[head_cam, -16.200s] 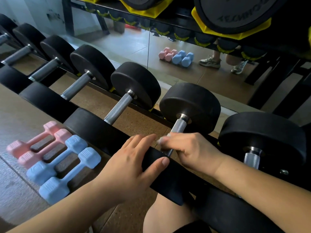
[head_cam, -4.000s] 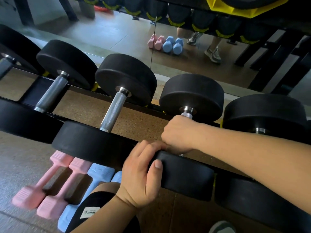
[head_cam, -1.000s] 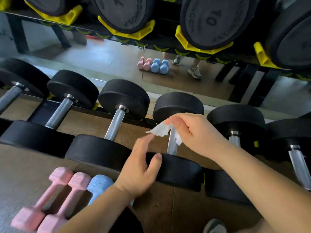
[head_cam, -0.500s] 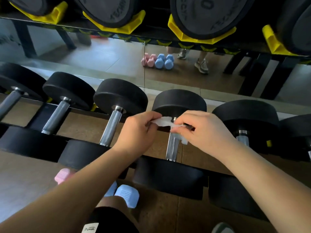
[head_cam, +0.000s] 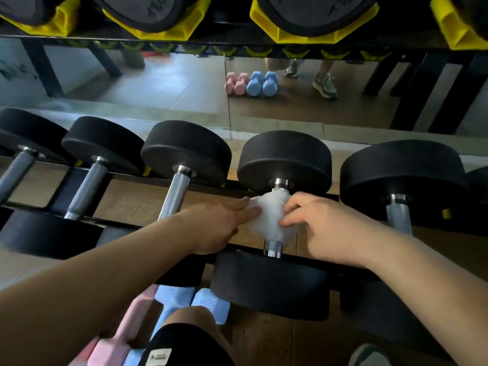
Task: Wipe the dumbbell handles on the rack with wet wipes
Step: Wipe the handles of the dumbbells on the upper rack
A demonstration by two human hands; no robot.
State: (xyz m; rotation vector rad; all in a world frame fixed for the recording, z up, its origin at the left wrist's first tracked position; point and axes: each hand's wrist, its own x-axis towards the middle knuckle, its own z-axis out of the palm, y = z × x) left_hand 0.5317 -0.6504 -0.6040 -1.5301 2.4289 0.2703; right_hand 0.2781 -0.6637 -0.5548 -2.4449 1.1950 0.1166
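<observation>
Two hands meet at frame centre. Our left hand lays straight fingers on wet wipe, which drapes over dumbbell handle; our right hand pinches wipe's right edge.

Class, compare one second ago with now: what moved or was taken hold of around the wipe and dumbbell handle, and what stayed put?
The wet wipe, then held up by the right hand alone, has come down and drapes over the dumbbell handle. The left hand moved from the front weight up to touch the wipe's left edge. The racked dumbbells stayed put.
</observation>
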